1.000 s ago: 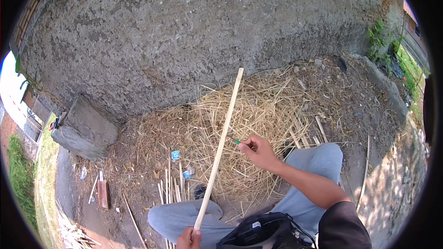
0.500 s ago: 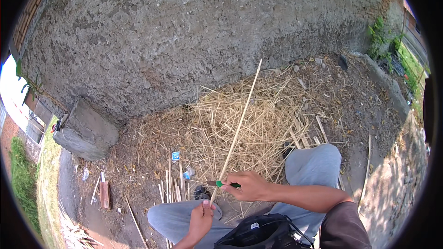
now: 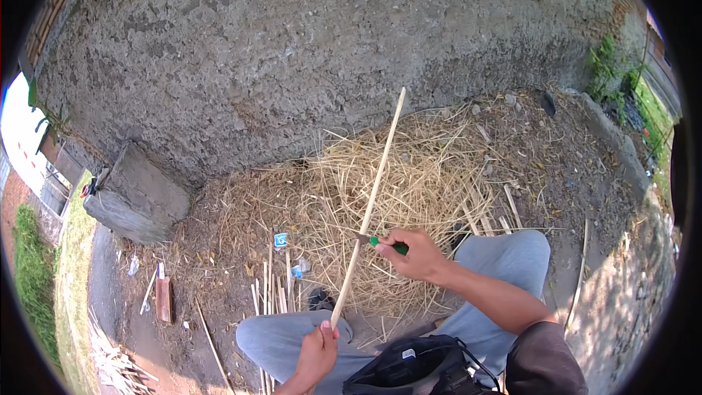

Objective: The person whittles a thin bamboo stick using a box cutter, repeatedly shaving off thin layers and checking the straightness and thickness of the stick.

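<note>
My left hand (image 3: 317, 352) is closed round the lower end of a long pale strip, apparently bamboo (image 3: 375, 189), above my left knee. The strip slants up and away, its far tip in front of the wall. My right hand (image 3: 414, 254) grips the green handle of a knife (image 3: 383, 244). Its short dark blade lies against the strip, a good way up from my left hand. A heap of thin pale shavings (image 3: 409, 183) spreads on the ground beyond my hands.
A rough grey wall (image 3: 307, 51) rises behind the shavings. A concrete block (image 3: 139, 197) stands at the left. Several pale strips (image 3: 272, 289) lie by my left knee, more (image 3: 117, 366) at lower left. A black bag (image 3: 406, 373) sits at my lap. A reddish-brown block (image 3: 164, 300) lies left.
My right hand and the knife have moved up along the strip, away from my left hand. The left hand keeps its hold, and the strip's far tip has shifted slightly left.
</note>
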Demonstrator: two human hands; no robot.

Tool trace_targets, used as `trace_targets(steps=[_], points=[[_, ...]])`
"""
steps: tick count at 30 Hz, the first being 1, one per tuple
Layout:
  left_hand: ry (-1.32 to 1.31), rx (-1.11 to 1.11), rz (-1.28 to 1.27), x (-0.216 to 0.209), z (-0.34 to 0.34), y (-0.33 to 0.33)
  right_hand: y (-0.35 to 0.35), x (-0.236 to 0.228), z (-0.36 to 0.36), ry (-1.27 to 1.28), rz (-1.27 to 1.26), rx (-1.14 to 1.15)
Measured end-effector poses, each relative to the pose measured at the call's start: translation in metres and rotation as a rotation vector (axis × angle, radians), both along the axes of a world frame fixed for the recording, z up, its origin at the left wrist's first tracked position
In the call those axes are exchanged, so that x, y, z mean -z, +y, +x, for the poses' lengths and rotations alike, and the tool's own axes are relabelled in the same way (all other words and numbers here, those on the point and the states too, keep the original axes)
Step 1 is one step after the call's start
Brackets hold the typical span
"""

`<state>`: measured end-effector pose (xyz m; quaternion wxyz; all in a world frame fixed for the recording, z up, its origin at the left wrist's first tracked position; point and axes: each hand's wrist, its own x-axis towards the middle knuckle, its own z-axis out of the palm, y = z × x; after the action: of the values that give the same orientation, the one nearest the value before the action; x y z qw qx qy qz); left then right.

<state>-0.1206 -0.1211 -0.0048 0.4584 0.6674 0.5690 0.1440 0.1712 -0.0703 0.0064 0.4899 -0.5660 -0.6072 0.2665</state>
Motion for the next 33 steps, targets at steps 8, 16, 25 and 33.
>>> trace_targets(steps=[8, 16, 25, 33], points=[[-0.286, -0.183, -0.399, -0.015, 0.021, 0.017, -0.028, 0.001, -0.042, -0.218, 0.151, -0.138], [-0.062, 0.029, -0.268, -0.018, 0.009, -0.008, 0.033, -0.003, 0.042, -0.243, -0.074, 0.343], [-0.281, -0.119, -0.353, -0.013, -0.003, 0.003, 0.0, -0.007, -0.002, -0.036, 0.037, -0.027], [-0.427, -0.101, -0.429, -0.005, 0.046, 0.046, -0.016, 0.002, -0.026, -0.22, 0.138, -0.131]])
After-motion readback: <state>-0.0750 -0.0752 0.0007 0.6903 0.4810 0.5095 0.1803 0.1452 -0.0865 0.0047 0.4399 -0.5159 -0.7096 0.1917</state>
